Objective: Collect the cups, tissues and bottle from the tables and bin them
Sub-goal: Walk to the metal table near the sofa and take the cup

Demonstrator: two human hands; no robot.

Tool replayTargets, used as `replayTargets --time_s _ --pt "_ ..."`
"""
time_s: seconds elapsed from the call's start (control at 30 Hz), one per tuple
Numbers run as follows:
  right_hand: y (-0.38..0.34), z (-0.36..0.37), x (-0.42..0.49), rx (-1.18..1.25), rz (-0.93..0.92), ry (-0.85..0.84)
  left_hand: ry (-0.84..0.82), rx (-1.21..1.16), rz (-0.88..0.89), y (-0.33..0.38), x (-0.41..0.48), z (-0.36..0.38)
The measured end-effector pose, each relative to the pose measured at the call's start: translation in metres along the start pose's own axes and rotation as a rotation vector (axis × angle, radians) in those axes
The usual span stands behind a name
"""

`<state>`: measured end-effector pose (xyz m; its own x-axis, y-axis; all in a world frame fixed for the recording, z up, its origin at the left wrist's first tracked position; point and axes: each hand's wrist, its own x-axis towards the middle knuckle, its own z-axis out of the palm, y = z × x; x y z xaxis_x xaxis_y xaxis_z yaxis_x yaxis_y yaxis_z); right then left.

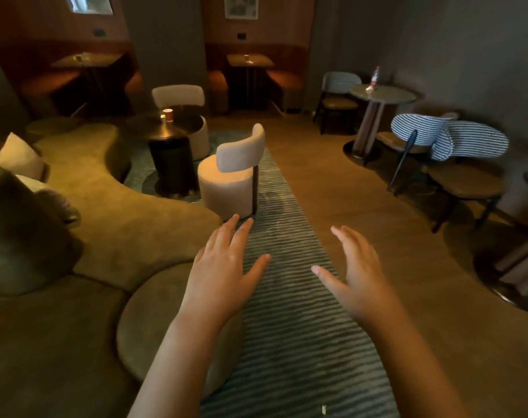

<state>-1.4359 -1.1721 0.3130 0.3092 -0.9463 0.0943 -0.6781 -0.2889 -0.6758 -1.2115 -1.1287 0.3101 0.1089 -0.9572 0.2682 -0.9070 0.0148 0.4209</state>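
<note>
Both hands empty, fingers spread, held over the rug (286, 312): left hand (223, 267), right hand (356, 267); cup (168, 114) on dark bench (148, 125), well apart; second cup (246, 58) on far bench (259, 62); bottle (376, 76) and likely tissue (369, 89) on right bench (395, 96); risk: tall bottle tips if knocked while reaching for the tissue; no bin in view; labels too small to read.

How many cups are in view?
2: a cup on the dark round table, a cup on the far booth table. Far-left table item unclear; may be another.
</note>
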Motion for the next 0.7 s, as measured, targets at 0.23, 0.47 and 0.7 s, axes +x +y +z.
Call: replayTargets --time_s 0.23,0.47,0.7 --pt "0.062 -0.024 0.155 0.049 0.004 0.093 -0.055 0.084 0.076 -0.003 0.177 0.050" --pt "0.154 -0.049 0.308 -0.020 -0.013 0.225 -0.035 0.230 0.074 0.010 0.345 0.125" --pt "0.247 -0.106 0.510 -0.140 -0.011 0.217 -0.063 0.285 0.010 0.038 0.537 0.192"
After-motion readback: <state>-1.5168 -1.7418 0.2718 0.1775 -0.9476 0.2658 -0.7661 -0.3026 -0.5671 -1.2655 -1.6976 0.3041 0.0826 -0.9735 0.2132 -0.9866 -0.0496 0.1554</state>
